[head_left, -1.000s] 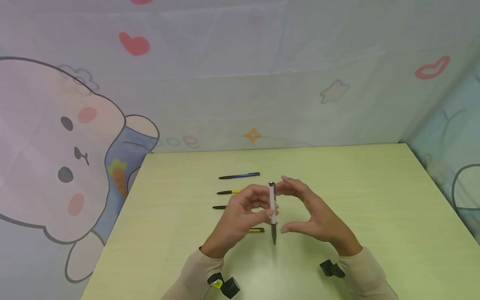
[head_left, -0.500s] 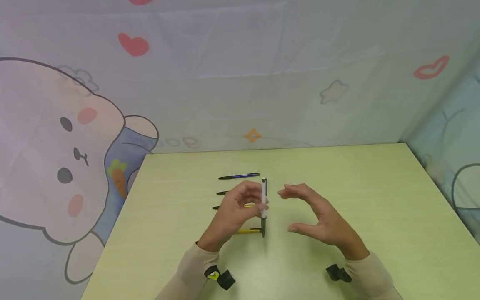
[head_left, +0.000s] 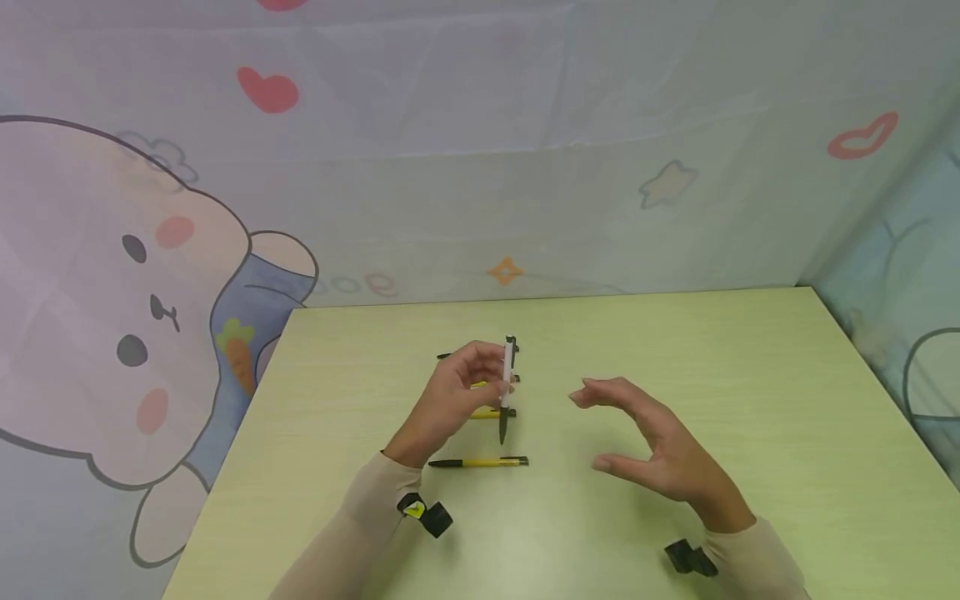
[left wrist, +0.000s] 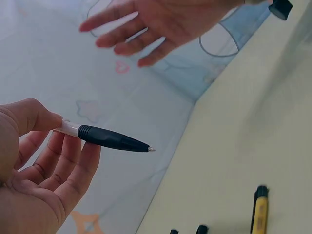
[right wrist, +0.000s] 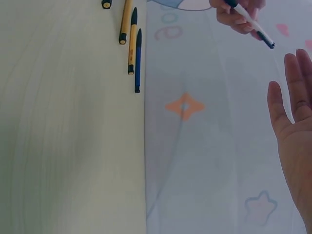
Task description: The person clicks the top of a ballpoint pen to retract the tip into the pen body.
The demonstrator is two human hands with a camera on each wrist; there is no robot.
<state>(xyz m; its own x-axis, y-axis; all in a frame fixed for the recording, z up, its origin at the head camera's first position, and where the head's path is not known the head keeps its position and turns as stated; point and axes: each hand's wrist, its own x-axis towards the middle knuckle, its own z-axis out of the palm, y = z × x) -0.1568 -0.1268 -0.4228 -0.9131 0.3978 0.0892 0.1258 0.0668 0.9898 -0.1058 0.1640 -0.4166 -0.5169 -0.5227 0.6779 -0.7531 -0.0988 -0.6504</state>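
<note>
My left hand (head_left: 452,400) pinches a white ballpoint pen (head_left: 507,375) between thumb and fingers, raised over the table. In the left wrist view the pen's black grip (left wrist: 109,138) and bare metal tip show. Its clip end stands away from me in the head view. My right hand (head_left: 656,446) hovers to the right with fingers spread and bent, holding nothing. Beneath the left hand lie a yellow pen (head_left: 487,462) nearest me, two more yellow pens farther back, partly covered by the hand, and a blue pen (right wrist: 138,61) at the far end of the row.
The pale yellow-green table (head_left: 712,358) ends at a printed cloth backdrop (head_left: 465,167) behind. Another cloth hangs on the right side (head_left: 900,292). Small black wrist cameras sit on both cuffs.
The left hand has moved left and away from me with the white pen, over the row of pens. The right hand has drawn back to the right, apart from the pen.
</note>
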